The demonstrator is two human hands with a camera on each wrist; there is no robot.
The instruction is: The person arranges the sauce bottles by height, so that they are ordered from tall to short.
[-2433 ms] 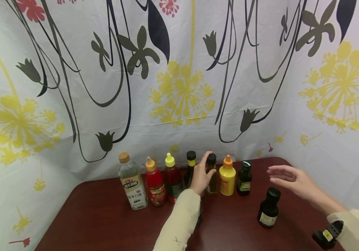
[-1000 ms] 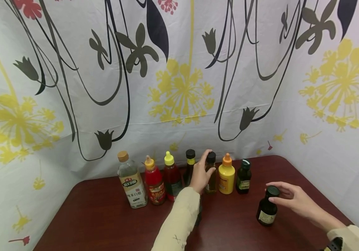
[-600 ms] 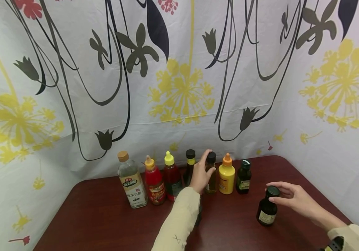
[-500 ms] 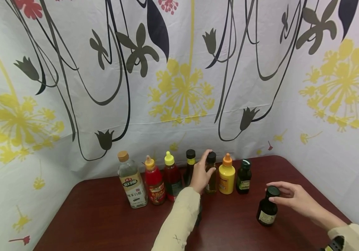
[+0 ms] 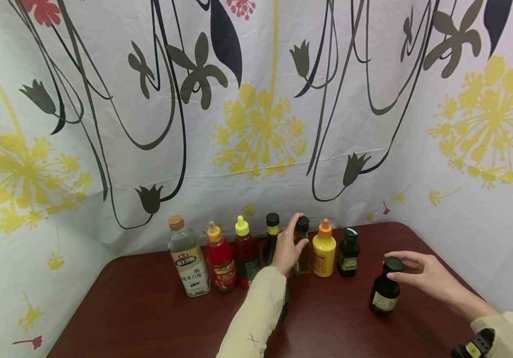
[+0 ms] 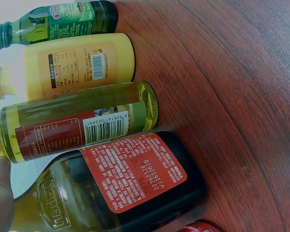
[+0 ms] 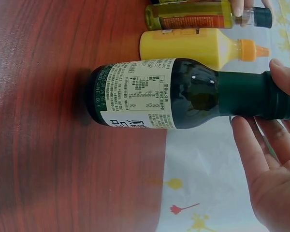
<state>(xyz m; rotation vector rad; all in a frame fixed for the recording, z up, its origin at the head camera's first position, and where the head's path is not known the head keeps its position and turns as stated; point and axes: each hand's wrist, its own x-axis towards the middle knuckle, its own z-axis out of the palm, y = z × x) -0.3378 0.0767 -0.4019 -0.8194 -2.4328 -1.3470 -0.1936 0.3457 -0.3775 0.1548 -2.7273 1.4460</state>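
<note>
My right hand grips a small dark green bottle by its green cap, thumb on one side and fingers on the other. A cream label wraps this bottle, which stands upright with its base close over the table. At the back row, my left hand pinches the neck of a slim oil bottle with yellow-green contents and a red label. That oil bottle's black cap shows above the hand in the head view, while part of its body is hidden. Beside it stands a dark bottle with a red label.
Along the back of the dark red table stand a clear vinegar bottle, a ketchup bottle, a yellow-tipped red sauce bottle, a yellow squeeze bottle and a small olive oil bottle. A patterned cloth hangs behind.
My right hand came down to the dark green bottle and took its cap; just now both have risen slightly and shifted right. The left hand has stayed in place.
</note>
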